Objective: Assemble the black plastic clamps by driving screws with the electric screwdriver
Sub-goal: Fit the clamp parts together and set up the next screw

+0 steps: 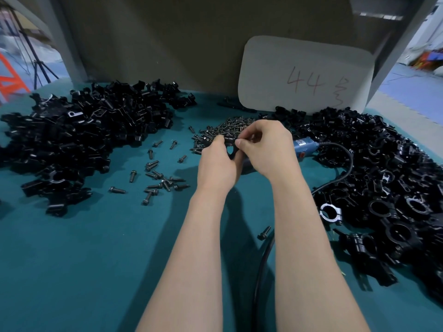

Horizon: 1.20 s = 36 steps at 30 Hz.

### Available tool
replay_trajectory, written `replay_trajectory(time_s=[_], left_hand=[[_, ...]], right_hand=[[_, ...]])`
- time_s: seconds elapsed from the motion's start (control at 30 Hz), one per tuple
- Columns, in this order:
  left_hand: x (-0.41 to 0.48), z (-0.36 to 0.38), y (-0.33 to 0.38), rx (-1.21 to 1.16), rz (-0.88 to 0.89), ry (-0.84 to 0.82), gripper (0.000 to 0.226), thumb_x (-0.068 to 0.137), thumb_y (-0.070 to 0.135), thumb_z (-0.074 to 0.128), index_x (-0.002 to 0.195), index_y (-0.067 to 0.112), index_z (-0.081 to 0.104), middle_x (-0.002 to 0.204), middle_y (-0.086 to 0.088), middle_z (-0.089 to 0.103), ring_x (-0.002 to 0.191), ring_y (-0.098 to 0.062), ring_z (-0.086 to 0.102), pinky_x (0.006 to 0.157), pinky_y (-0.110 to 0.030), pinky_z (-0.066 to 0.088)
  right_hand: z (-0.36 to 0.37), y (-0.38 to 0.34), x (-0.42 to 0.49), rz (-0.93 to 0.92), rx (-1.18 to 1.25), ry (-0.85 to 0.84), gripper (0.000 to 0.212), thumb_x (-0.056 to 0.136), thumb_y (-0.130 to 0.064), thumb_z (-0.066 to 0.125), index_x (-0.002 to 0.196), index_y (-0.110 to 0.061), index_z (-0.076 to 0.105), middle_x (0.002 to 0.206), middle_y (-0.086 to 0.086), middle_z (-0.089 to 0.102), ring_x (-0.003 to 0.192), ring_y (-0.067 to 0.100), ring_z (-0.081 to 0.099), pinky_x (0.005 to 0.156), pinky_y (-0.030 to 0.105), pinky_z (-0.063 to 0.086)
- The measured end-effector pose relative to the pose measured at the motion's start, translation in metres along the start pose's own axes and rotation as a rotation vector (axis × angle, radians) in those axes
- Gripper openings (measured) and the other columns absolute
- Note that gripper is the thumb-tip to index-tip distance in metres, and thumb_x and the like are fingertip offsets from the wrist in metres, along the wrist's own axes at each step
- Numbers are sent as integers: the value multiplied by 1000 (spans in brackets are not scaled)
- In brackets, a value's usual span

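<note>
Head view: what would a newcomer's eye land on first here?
The left hand and right hand meet mid-table, gripping one black clamp between them. Big heaps of black clamp parts flank them, the left heap and the right heap, on the teal cloth. Behind the hands lies a screw pile, and a white card marked 44 stands at the back.

Table cover [72,259] teal, plain; both piles of clamp parts [79,130] glossy black, as is the clamp [230,149] being held; screws [153,176] dark grey; screwdriver [303,144] blue (a red-orange spot on its side), cable [345,164] black; card [304,73] off-white, marked in red.
</note>
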<state>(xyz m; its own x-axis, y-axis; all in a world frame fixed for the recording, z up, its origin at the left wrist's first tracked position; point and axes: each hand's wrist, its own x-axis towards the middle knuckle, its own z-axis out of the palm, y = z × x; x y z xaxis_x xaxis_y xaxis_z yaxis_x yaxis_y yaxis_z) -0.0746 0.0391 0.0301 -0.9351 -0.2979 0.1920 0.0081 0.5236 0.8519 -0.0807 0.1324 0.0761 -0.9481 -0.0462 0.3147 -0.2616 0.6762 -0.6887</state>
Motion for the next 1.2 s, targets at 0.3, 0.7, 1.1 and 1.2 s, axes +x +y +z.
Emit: replay_trajectory(time_s=[0.3,0.7,1.1,1.2], left_hand=[[1,-6,1,-153,-99,10,22,92,40,56,97,19,51,85,7,58,69,-4,54,50,-22,36],[1,-5,4,-50,-107,88,30,96,42,47,93,12,44,80,0,53,60,-12,45,49,-28,31],[10,-34,-8,-1253,-485,204,8,95,10,58,96,7,50,105,-22,64,76,-19,68,72,-25,59],[12,-37,-15,-1491,-564,235,33,94,10,60,124,0,48,112,-27,62,84,-24,69,73,-29,60]], right_hand=[[9,-9,-3,-1,129,52,4,87,-25,68,84,-23,66,76,-14,60,86,9,60,78,21,47],[24,-10,-2,-6,-35,-11,25,100,-32,44,104,-11,57,109,7,61,105,26,50,80,30,34],[5,-13,-20,245,-209,-766,38,86,-37,69,91,0,63,68,11,71,56,20,63,69,34,60],[30,-23,-31,178,-404,-891,31,82,-30,73,76,-4,59,62,6,66,56,21,62,75,37,59]])
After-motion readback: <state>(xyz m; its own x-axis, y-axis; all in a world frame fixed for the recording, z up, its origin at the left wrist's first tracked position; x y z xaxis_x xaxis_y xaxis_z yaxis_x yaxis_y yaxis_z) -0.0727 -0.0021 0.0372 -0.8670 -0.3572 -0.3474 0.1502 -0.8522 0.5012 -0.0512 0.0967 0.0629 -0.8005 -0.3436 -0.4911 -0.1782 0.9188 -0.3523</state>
